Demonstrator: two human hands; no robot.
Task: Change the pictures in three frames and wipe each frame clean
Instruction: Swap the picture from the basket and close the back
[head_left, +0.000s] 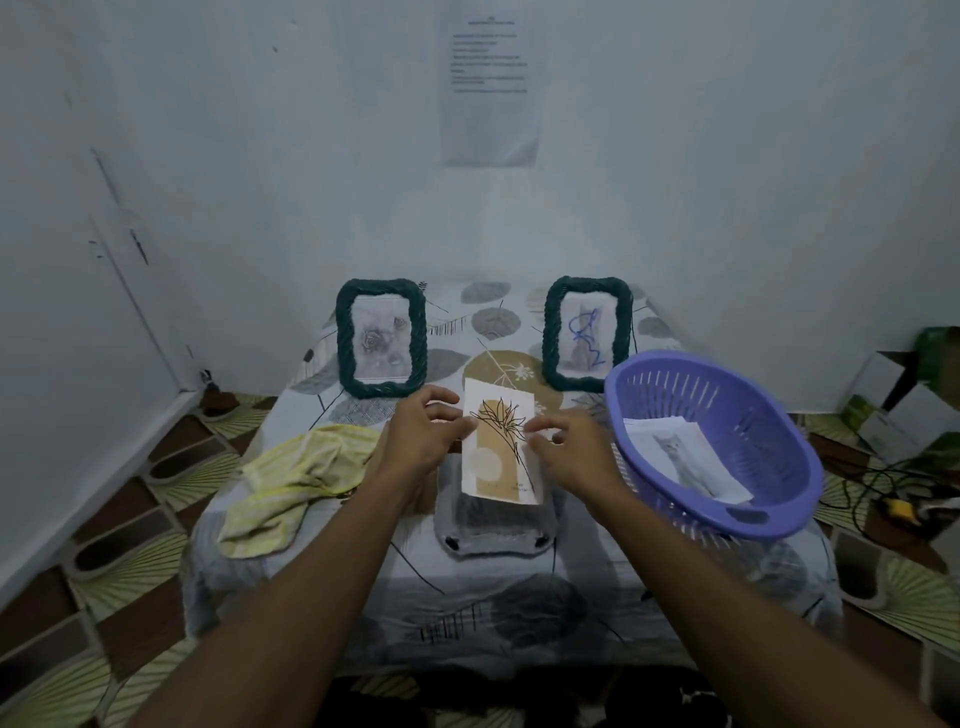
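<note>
We have the print (501, 447) pinched at its side edges — left hand (423, 434) on the left edge, right hand (569, 452) on the right, fingers curled, nothing else held. It lies over the frame (493, 525) flat on the table (467, 582) at centre, long axis running away from us. The frame lies directly beneath, nearer us, so we judge the print must slide back toward us to seat squarely — both hands equally near.

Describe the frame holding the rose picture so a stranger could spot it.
Start at the small cloth-covered table. Two dark green rope frames stand at its back edge. It is the left frame, behind the yellow cloth; the right frame shows a blue scribble.
</note>
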